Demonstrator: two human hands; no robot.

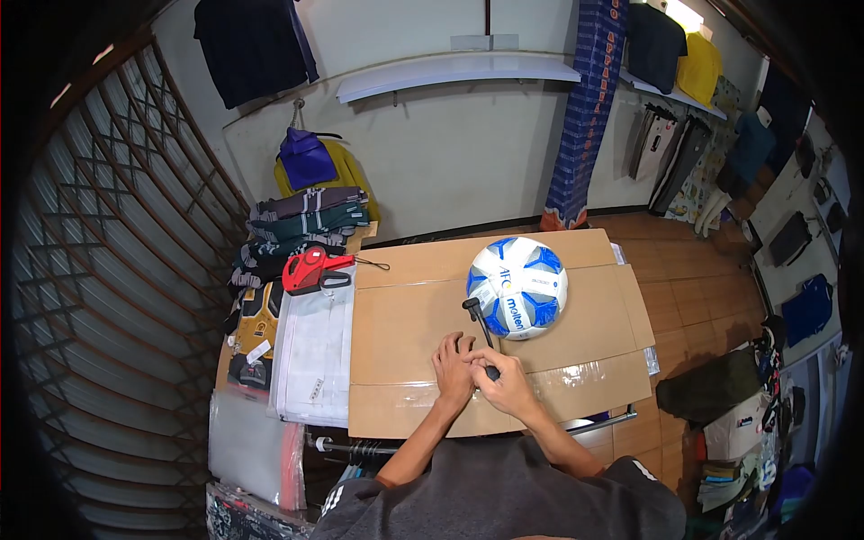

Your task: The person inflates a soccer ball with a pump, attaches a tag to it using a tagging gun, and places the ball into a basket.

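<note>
In the centre of the frame, slightly low, the right hand [504, 385] closes around a slim black tool [484, 328] with a crosswise head; its fingers hide part of the shaft. The left hand [453, 367], fingers loosely bent, lies alongside; whether it grips anything I cannot tell. Just beyond, on cardboard [405, 315], a white-and-blue ball [518, 288] reads "AFC" and "molten". Upper right, orange letters on a blue column [587, 117] are hard to read.
</note>
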